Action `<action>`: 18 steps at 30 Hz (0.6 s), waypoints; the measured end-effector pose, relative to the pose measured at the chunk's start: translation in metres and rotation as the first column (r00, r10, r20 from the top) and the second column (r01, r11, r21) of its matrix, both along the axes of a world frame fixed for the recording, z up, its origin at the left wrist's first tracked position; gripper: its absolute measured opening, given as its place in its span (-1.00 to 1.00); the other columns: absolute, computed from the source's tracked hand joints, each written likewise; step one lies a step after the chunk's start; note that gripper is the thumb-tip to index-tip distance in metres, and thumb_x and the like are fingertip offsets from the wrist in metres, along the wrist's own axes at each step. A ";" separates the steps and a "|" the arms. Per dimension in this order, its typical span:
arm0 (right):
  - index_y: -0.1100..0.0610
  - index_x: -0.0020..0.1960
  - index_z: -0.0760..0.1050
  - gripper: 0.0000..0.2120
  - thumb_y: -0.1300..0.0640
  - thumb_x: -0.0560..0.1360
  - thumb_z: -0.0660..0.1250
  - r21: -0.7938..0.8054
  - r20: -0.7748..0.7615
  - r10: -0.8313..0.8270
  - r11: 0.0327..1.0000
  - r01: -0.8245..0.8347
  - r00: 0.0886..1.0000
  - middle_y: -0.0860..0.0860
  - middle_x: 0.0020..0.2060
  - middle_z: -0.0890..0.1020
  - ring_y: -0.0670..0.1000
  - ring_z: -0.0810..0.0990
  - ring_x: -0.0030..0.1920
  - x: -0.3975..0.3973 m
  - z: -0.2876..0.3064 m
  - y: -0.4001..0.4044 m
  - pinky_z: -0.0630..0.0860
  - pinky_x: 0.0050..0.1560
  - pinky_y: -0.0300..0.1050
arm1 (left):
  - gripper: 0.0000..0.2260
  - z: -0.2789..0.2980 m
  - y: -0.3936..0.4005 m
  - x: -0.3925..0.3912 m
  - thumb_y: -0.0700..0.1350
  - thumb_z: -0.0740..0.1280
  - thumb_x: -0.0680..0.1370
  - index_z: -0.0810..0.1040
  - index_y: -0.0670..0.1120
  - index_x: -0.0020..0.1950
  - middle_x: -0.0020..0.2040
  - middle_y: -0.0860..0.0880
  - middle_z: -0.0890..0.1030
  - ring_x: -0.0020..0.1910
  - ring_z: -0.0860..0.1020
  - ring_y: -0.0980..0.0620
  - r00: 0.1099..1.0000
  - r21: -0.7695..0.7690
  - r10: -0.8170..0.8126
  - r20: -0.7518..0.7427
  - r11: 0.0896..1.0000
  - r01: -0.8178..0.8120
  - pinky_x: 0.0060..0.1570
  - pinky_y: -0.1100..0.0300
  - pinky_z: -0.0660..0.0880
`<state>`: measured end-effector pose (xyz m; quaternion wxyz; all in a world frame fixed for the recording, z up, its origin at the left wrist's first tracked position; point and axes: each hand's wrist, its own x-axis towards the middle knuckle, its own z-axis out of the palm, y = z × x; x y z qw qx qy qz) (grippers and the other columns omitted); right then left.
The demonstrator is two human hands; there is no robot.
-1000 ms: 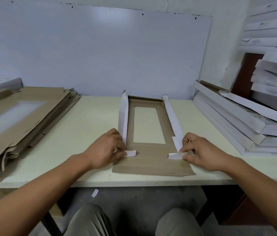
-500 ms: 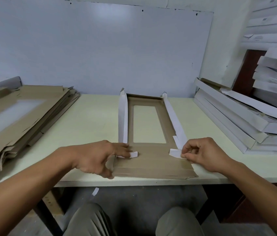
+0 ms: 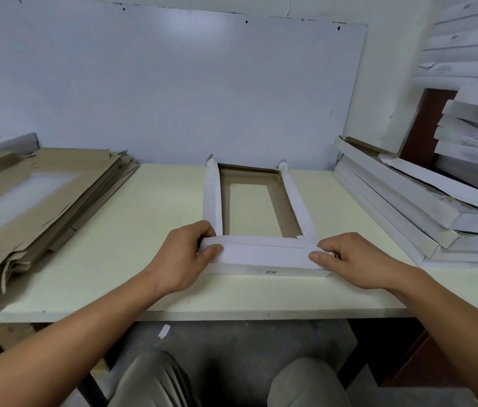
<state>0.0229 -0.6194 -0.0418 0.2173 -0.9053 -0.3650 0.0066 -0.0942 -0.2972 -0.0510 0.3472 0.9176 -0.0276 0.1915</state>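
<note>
White folded near flap (image 3: 264, 254) of brown windowed cardboard box blank (image 3: 286, 210) pinched at both ends: left hand (image 3: 182, 259), right hand (image 3: 352, 259), thumbs on top, near table's (image 3: 143, 230) front edge.

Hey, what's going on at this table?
A person is folding a flat cardboard blank into a windowed box on the table. Its two long side walls stand upright. The left hand and right hand pinch the two ends of the near end flap, which is turned up and over toward the window. A pile of unfolded blanks lies on the left, and folded white boxes are stacked on the right.
</note>
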 end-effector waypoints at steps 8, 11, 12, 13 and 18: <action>0.27 -0.21 0.49 -0.63 -0.01 0.61 0.30 0.047 -0.062 -0.129 0.990 0.132 0.990 -0.04 -0.36 0.42 -0.06 0.34 -0.37 0.009 -0.005 0.019 0.23 -0.30 -0.13 | -0.86 0.008 -0.006 0.012 -0.12 0.30 0.59 0.42 -0.08 -0.15 -0.30 -0.03 0.51 -0.35 0.41 0.06 0.994 0.067 0.065 -0.089 0.996 -0.059 -0.38 0.26 0.29; 0.10 -0.14 0.62 -0.83 0.05 0.57 0.37 0.091 -0.133 -0.166 0.980 0.179 0.977 -0.24 -0.19 0.57 -0.22 0.51 -0.17 0.010 -0.008 0.024 0.37 -0.15 -0.25 | -0.94 0.014 -0.009 0.018 -0.16 0.26 0.58 0.44 -0.08 -0.09 -0.26 0.02 0.54 -0.27 0.48 0.01 0.980 0.103 0.035 -0.196 0.995 -0.014 -0.28 0.21 0.40; 0.05 -0.09 0.64 -0.89 0.07 0.57 0.38 0.095 -0.143 -0.170 0.978 0.185 0.975 -0.23 -0.09 0.61 -0.24 0.53 -0.04 0.010 -0.008 0.026 0.40 -0.04 -0.28 | -0.98 0.015 -0.010 0.020 -0.17 0.25 0.58 0.44 -0.08 -0.04 -0.22 0.03 0.56 -0.22 0.50 -0.02 0.971 0.105 0.024 -0.239 0.994 0.002 -0.18 0.14 0.45; 0.04 -0.01 0.65 -0.92 0.08 0.57 0.38 0.079 -0.128 -0.172 0.980 0.183 0.977 -0.19 0.00 0.62 -0.22 0.53 0.07 0.009 -0.008 0.029 0.42 0.07 -0.25 | -0.97 0.016 -0.011 0.021 -0.16 0.24 0.58 0.44 -0.06 0.01 -0.17 0.03 0.58 -0.15 0.52 -0.05 0.960 0.115 0.023 -0.280 0.993 0.010 -0.06 0.07 0.48; -0.09 0.07 0.49 -0.94 0.04 0.60 0.29 -0.011 0.063 -0.196 0.980 0.197 0.979 -0.14 0.05 0.57 -0.05 0.47 0.09 0.002 -0.014 0.033 0.47 0.04 -0.08 | -0.84 0.013 -0.020 0.032 -0.18 0.19 0.58 0.40 0.02 0.13 -0.08 0.07 0.57 -0.03 0.47 -0.05 0.910 0.283 0.100 -0.403 0.959 0.020 0.15 -0.02 0.32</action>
